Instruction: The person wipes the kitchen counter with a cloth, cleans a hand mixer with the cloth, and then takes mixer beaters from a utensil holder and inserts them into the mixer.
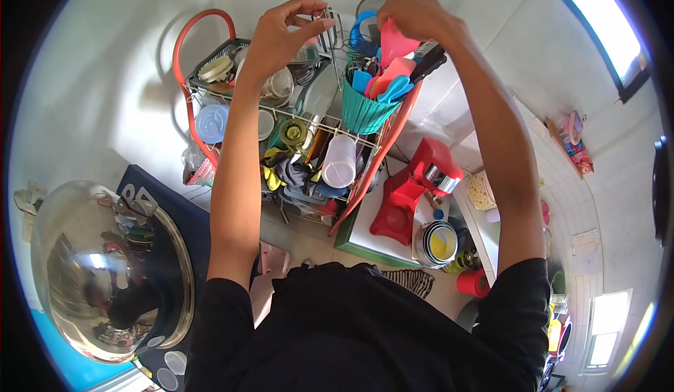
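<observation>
At the top of the rack, my left hand [284, 37] is pinched closed on a metal wire utensil [327, 32] with thin rods; its exact kind is hard to make out. My right hand [421, 16] is bent down over a green woven basket [365, 114], its fingers curled and mostly hidden. Directly below those fingers is a broad pink utensil [397, 44], and I cannot tell whether they grip it. The basket holds blue spatulas [395, 89], a salmon-pink spatula [394, 70] and a black-handled tool [429, 63], all standing upright or leaning.
The red-framed wire rack [184, 55] carries bowls, jars and a translucent plastic container [339, 160]. A red stand mixer [414, 192] and nested tins [435, 243] sit to the right. A large shiny metal bowl [105, 273] is at the lower left.
</observation>
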